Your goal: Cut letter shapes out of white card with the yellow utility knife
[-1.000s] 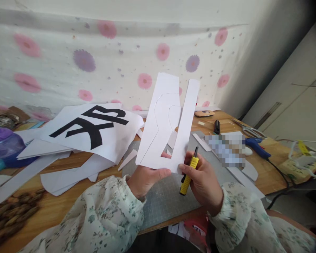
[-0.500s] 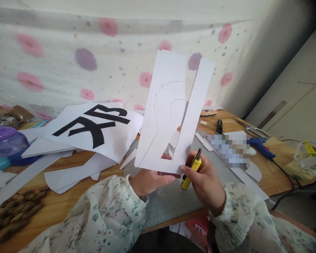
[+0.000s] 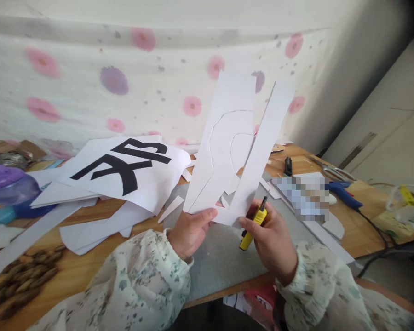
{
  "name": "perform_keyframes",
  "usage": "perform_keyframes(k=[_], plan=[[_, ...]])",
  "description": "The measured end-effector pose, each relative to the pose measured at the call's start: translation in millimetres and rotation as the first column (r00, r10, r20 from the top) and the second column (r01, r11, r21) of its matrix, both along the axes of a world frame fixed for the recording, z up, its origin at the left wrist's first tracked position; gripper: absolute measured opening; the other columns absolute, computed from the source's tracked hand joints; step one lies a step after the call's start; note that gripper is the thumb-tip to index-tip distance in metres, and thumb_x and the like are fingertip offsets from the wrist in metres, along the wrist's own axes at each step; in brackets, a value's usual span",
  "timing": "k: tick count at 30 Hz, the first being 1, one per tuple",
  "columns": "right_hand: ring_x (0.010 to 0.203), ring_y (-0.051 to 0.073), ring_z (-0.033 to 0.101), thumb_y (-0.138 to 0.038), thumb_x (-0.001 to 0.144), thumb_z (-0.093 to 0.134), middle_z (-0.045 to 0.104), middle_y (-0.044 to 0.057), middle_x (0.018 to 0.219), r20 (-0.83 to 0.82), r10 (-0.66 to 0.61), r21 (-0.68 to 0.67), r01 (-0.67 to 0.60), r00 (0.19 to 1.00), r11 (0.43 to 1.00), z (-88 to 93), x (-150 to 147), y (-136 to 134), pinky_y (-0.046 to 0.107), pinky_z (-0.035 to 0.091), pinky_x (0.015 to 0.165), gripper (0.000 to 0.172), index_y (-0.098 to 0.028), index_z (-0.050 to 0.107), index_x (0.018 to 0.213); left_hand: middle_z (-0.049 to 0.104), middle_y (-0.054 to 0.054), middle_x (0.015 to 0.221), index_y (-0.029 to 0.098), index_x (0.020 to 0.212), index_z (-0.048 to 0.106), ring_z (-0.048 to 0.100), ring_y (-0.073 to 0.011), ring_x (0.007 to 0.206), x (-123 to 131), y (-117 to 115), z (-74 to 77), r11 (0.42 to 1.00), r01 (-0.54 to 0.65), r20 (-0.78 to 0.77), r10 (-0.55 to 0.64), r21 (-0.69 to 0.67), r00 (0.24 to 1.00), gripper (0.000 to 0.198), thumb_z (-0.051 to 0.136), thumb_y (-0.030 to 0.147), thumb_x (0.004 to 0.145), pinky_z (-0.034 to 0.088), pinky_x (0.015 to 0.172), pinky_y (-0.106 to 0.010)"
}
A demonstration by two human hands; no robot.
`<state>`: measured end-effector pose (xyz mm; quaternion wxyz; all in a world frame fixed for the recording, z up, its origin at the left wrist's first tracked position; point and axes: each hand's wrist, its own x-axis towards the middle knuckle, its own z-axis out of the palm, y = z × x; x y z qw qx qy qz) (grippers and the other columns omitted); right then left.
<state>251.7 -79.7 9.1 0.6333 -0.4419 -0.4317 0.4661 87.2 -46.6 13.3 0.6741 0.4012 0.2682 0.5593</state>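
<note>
My left hand (image 3: 189, 228) pinches the bottom edge of a tall white paper piece (image 3: 227, 151) with cut lines in it, held upright over the grey cutting mat (image 3: 214, 262). My right hand (image 3: 271, 236) is closed round a yellow and black utility knife (image 3: 253, 224) and also touches the paper's lower right corner. The paper has a long slit that splits off a narrow strip on its right side.
A white sheet with large black letters (image 3: 124, 165) lies on a pile of paper at the left. Scissors (image 3: 333, 171), a blue glue gun (image 3: 341, 193) and cables (image 3: 400, 207) sit on the wooden table (image 3: 72, 271) at the right. Dark dried pieces (image 3: 17, 280) lie at the near left.
Both hands tilted the paper piece to the right and shifted it slightly rightward. The grip on paper and knife stayed the same.
</note>
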Motion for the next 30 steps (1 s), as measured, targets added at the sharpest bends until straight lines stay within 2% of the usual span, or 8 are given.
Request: perform_keyframes(k=[4, 8, 14, 21, 24, 27, 30], plan=[[0.059, 0.012, 0.050, -0.028, 0.061, 0.083, 0.055, -0.006, 0.067, -0.032, -0.004, -0.039, 0.003, 0.999, 0.999, 1.8, -4, -2, 0.025, 0.042, 0.056, 0.034, -0.021, 0.059, 0.083, 0.073, -0.002, 0.076, 0.016, 0.076, 0.076, 0.065, -0.0165, 0.076, 4, -3, 0.7, 0.998, -0.061, 0.004, 0.061, -0.033, 0.998, 0.023, 0.088, 0.030, 0.062, 0.053, 0.071, -0.026], [0.061, 0.013, 0.052, -0.029, 0.061, 0.083, 0.057, -0.005, 0.068, -0.020, -0.026, -0.041, 0.025, 0.999, 0.999, 1.5, -6, -2, 0.027, 0.043, 0.058, 0.034, -0.022, 0.058, 0.083, 0.072, -0.001, 0.075, 0.017, 0.076, 0.073, 0.066, -0.0169, 0.075, 5, -2, 0.5, 0.981, -0.140, 0.046, 0.148, -0.135, 0.988, 0.025, 0.088, 0.031, 0.062, 0.054, 0.069, -0.027], [0.058, 0.012, 0.050, -0.029, 0.065, 0.079, 0.056, -0.005, 0.066, 0.124, -0.048, -0.001, 0.049, 0.991, 0.999, 0.5, -11, -6, 0.026, 0.041, 0.055, 0.028, -0.022, 0.056, 0.080, 0.071, 0.001, 0.076, 0.019, 0.075, 0.068, 0.065, -0.0162, 0.074, 8, -3, -1.5, 0.960, -0.168, 0.091, 0.192, -0.222, 0.977, 0.024, 0.087, 0.026, 0.064, 0.053, 0.063, -0.025], [0.055, 0.012, 0.048, -0.030, 0.067, 0.078, 0.054, -0.006, 0.064, 0.201, -0.091, 0.015, 0.090, 0.975, 0.996, -0.8, -15, -11, 0.026, 0.040, 0.053, 0.028, -0.022, 0.054, 0.079, 0.068, 0.002, 0.074, 0.018, 0.075, 0.068, 0.062, -0.0147, 0.072, 11, -6, -0.8, 0.987, -0.077, 0.132, 0.096, -0.141, 0.987, 0.024, 0.088, 0.023, 0.061, 0.051, 0.071, -0.028], [0.055, 0.012, 0.048, -0.030, 0.067, 0.079, 0.054, -0.007, 0.064, 0.174, -0.086, 0.016, 0.084, 0.981, 0.996, -1.2, -16, -11, 0.025, 0.040, 0.053, 0.029, -0.022, 0.053, 0.079, 0.067, 0.002, 0.071, 0.017, 0.069, 0.067, 0.061, -0.0133, 0.072, 11, -10, -1.2, 0.990, -0.010, 0.105, 0.025, -0.142, 0.994, 0.026, 0.089, 0.021, 0.057, 0.050, 0.072, -0.026], [0.056, 0.012, 0.049, -0.029, 0.067, 0.079, 0.054, -0.006, 0.065, 0.132, -0.075, 0.012, 0.074, 0.988, 0.997, -1.8, -16, -11, 0.025, 0.040, 0.053, 0.030, -0.023, 0.053, 0.080, 0.068, 0.002, 0.072, 0.018, 0.072, 0.067, 0.061, -0.0140, 0.071, 10, -13, -1.9, 0.986, 0.046, 0.070, -0.036, -0.159, 0.997, 0.027, 0.089, 0.022, 0.057, 0.048, 0.068, -0.026], [0.057, 0.013, 0.051, -0.030, 0.064, 0.080, 0.055, -0.006, 0.066, 0.106, -0.088, -0.016, 0.091, 0.990, 0.996, -1.0, -16, -10, 0.026, 0.042, 0.055, 0.033, -0.023, 0.054, 0.082, 0.070, 0.000, 0.075, 0.017, 0.075, 0.070, 0.063, -0.0164, 0.073, 8, -11, -1.2, 0.988, 0.025, 0.060, -0.016, -0.155, 0.998, 0.026, 0.088, 0.025, 0.059, 0.049, 0.067, -0.028]])
